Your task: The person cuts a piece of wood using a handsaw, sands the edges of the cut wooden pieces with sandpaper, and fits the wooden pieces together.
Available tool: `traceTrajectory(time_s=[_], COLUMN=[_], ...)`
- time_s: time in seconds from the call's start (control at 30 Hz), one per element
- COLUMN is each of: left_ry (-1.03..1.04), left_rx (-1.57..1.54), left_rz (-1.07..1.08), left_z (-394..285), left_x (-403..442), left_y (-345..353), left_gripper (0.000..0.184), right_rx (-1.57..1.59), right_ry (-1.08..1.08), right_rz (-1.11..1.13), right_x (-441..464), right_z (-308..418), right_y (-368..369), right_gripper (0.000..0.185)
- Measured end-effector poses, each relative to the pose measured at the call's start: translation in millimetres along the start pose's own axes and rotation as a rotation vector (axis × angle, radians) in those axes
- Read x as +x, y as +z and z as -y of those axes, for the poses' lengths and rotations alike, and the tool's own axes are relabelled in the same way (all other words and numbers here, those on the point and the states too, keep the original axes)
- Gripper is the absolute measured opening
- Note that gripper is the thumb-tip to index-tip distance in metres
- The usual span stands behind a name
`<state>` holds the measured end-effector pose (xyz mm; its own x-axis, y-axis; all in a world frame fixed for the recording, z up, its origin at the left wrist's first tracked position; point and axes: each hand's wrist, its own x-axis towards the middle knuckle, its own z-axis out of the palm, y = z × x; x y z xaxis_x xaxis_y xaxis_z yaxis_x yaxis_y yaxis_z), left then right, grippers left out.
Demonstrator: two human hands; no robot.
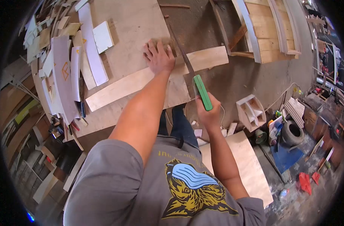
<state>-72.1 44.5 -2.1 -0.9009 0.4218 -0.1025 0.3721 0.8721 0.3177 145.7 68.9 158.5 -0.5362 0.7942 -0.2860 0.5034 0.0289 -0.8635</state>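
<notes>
My right hand point(209, 111) is wrapped round the green handle point(203, 92) of a handsaw. The saw's dark, narrow blade point(182, 51) points away from me and crosses a long strip of plywood point(123, 89), just past the table's edge. My left hand point(159, 57) rests palm down with fingers spread, over the far edge of the strip and the tabletop. The strip lies across the plywood-topped table point(130, 22), and its right end sticks out over the floor. Whether the blade sits in a cut cannot be made out.
White-faced offcuts point(92, 49) and a heap of scrap wood point(47, 56) cover the table's left side. A wooden frame point(268, 30) stands at the far right. On the floor are a small divided wooden box point(251, 112), a tyre point(292, 132) and a plywood sheet point(247, 158).
</notes>
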Motion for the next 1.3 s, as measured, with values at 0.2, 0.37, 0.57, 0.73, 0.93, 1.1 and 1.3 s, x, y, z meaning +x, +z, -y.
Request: traceTrajectory(time_s=[0.2,0.37,0.57,0.73,0.93,1.1,1.3], left_ry=[-0.132,-0.146,-0.208,-0.109,-0.036,-0.071,-0.059], left_rx=[0.078,0.072,0.057,0.109,0.116,0.045,0.07], left_rz=[0.063,0.083,0.065,0.015,0.009,0.051,0.086], left_z=[0,0,1,-3,1,1,1], left_x=[-16,-15,-2,3,4,4,5], left_y=[-14,-13,-7,-3,0,-2,-4], left_gripper=[0.061,0.06,0.057,0.053,0.054,0.055,0.056], right_rx=[-0.025,0.002,-0.114,-0.08,-0.064,-0.074,-0.102], right_ry=[-0.099,-0.021,-0.034,0.069,0.12,0.122,0.123], right_rz=[0.025,0.14,0.12,0.132,0.14,0.12,0.116], right_x=[2,-60,-45,-30,-35,-44,15], right_z=[-7,30,24,48,60,93,78], right_y=[2,-51,-25,-55,-59,-63,-26], right_gripper=[0.022,0.032,0.028,0.032,0.028,0.025,0.027])
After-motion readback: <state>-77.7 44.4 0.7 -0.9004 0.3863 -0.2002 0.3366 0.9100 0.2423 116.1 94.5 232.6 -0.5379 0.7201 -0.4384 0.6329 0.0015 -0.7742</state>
